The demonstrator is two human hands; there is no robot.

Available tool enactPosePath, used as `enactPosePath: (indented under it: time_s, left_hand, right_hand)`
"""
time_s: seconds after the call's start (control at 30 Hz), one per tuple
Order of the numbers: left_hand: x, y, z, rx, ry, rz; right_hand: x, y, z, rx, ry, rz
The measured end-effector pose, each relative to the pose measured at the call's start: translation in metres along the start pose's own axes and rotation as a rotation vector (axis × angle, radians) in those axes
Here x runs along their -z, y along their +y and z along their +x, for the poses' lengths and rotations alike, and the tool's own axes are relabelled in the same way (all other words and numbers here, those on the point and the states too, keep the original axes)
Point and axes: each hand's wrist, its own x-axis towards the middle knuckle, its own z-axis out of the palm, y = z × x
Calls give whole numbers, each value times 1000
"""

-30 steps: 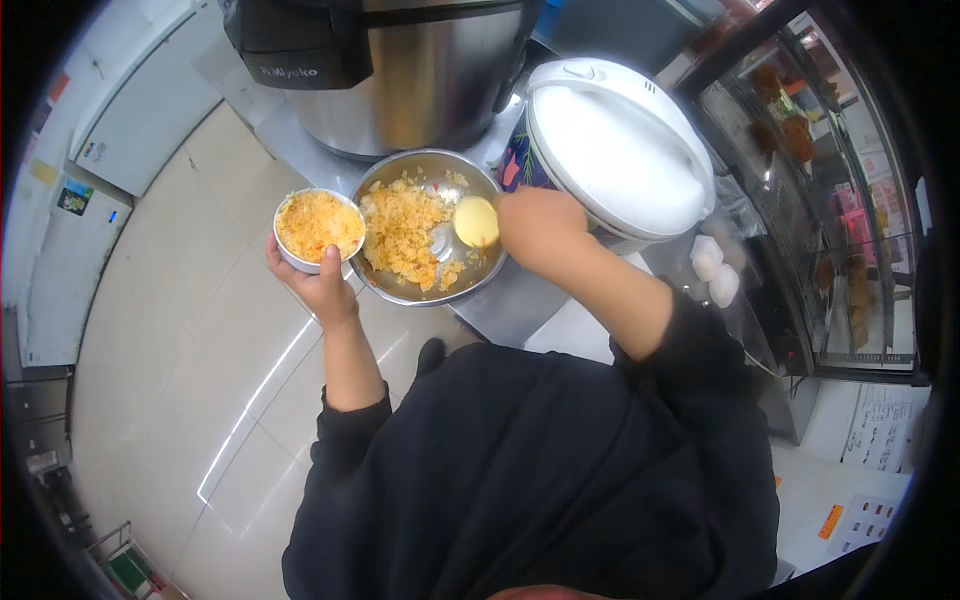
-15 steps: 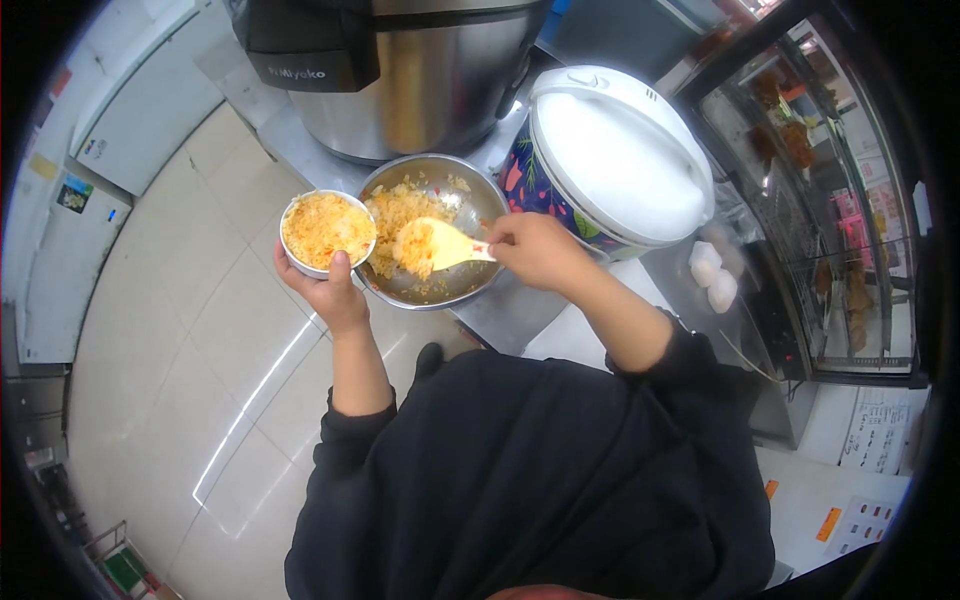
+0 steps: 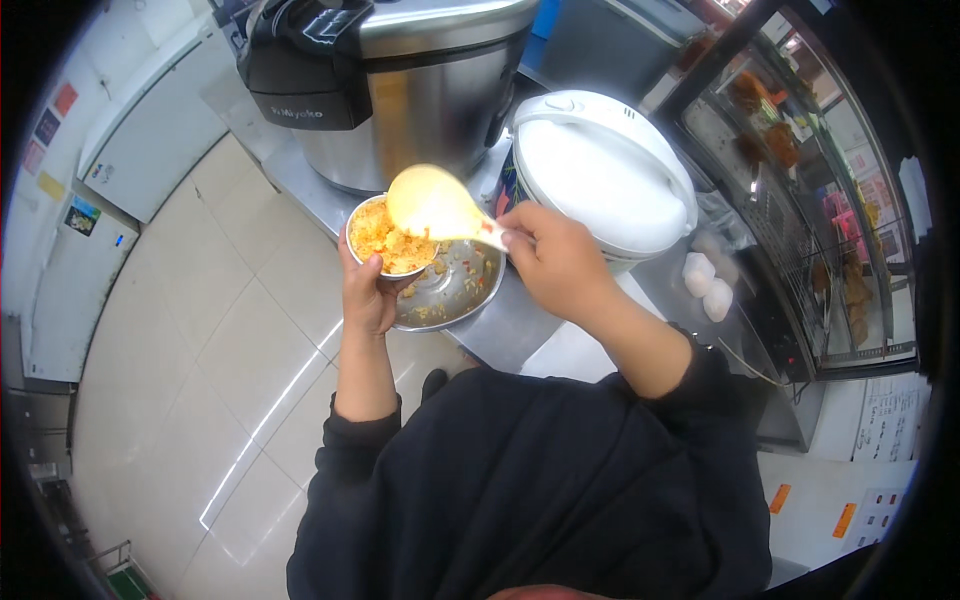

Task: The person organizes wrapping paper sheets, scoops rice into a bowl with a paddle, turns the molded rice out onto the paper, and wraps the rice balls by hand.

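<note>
My left hand is closed around a small white bowl heaped with orange-yellow fried rice. In my right hand, the fingers grip the handle of a pale rice paddle. The paddle's broad head lies over the right part of the small bowl, its upper face mostly bare; whether its underside touches the rice I cannot tell. Below both hands sits a metal mixing bowl with rice grains and red bits on its wall. The small bowl and paddle hide much of its inside.
A large steel rice cooker stands behind the mixing bowl. To the right are a white-lidded insulated container, white wrapped bundles and a glass display cabinet with food inside. Tiled floor lies left of the counter.
The small bowl has moved right, from beside the mixing bowl to above it. The paddle has left the mixing bowl, and its head has risen and turned over onto the small bowl.
</note>
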Motion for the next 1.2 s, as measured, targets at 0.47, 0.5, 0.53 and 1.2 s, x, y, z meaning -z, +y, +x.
enactPosePath:
  time_s: [0.47,0.5,0.53,1.2]
  left_hand:
    - [20,-3,9,-229,-6,42]
    - [23,-1,8,-228,-12,44]
    - [26,-1,7,-241,37,55]
    - [-133,-81,-44,-81,-1229,974]
  right_hand:
    - [-21,19,19,-398,-382,138]
    - [-27,27,18,-400,-356,106]
    - [-30,32,16,-402,-330,73]
    - [28,113,-199,-463,212,2117]
